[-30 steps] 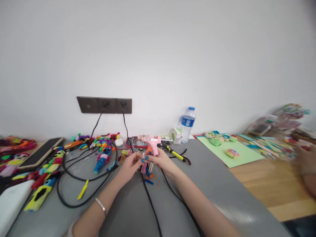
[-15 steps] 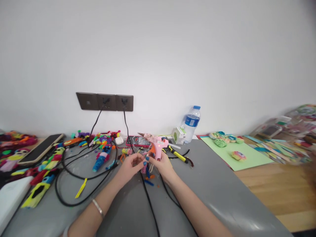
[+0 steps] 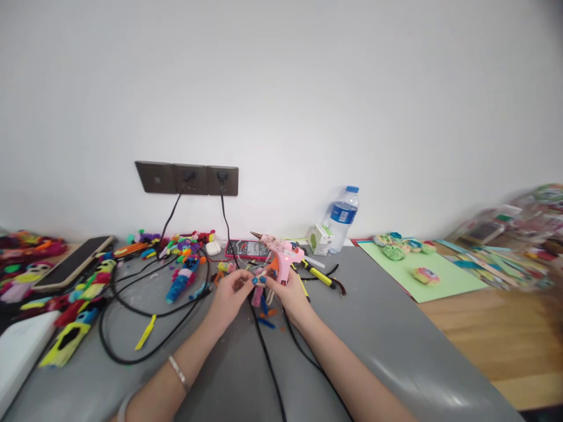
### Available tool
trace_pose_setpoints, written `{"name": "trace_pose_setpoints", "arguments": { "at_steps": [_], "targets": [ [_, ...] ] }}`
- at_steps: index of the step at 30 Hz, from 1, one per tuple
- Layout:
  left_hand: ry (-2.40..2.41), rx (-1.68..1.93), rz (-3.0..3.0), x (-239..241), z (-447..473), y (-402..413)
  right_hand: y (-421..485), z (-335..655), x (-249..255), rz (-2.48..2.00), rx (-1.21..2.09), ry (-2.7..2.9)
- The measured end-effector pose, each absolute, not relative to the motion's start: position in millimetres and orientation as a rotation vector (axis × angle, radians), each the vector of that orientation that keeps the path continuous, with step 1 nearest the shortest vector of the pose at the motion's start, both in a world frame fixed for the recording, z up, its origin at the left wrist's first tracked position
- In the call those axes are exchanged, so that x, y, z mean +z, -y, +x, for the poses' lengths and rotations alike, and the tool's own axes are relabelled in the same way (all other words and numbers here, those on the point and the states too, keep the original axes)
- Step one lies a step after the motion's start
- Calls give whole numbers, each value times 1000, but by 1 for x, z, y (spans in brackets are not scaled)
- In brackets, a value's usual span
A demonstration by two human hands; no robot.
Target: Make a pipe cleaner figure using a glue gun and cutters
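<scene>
My right hand (image 3: 290,296) is closed around the pink hot glue gun (image 3: 285,258), whose metal nozzle points up and left. The right thumb and fingertips also meet my left hand's fingertips in front of it. With thumb and forefinger pinched, my left hand (image 3: 231,296) grips a small pale pink fuzzy piece (image 3: 258,294), mostly hidden behind the fingers. Blue and orange pipe-cleaner scraps (image 3: 266,322) lie on the grey table just below the hands. Yellow-handled pliers (image 3: 319,274) rest to the right of the glue gun.
Black cables (image 3: 152,316) coil at left and run under my hands to the wall sockets (image 3: 206,180). Pipe-cleaner figures (image 3: 182,280) and a phone (image 3: 74,262) lie left. A water bottle (image 3: 343,217), small box (image 3: 319,239) and green paper (image 3: 409,275) sit right.
The glue gun has shifted slightly right and up with my right hand. My left hand has moved slightly, its fingertips still close to the right ones.
</scene>
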State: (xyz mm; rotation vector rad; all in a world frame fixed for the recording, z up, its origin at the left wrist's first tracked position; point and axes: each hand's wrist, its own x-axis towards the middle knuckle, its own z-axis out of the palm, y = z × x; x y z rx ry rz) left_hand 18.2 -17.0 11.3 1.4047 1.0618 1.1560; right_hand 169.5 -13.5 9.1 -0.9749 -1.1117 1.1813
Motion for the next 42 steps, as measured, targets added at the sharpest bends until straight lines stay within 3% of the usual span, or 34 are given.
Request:
{"name": "trace_pose_setpoints", "arguments": {
  "at_steps": [9,15,22,42],
  "targets": [
    [-1136,1215,1363,16,5,10,4,192,16,-1075,1102,1164],
    [-1188,1259,1364,17,-6,4,4,229,41,-1085,1215,1417],
    [-1231,1270,1434,20,-16,1,9,242,50,-1105,1125,1734],
    [-1230,1302,1495,26,-15,6,13,236,49,-1131,1131,1797]
  ]
}}
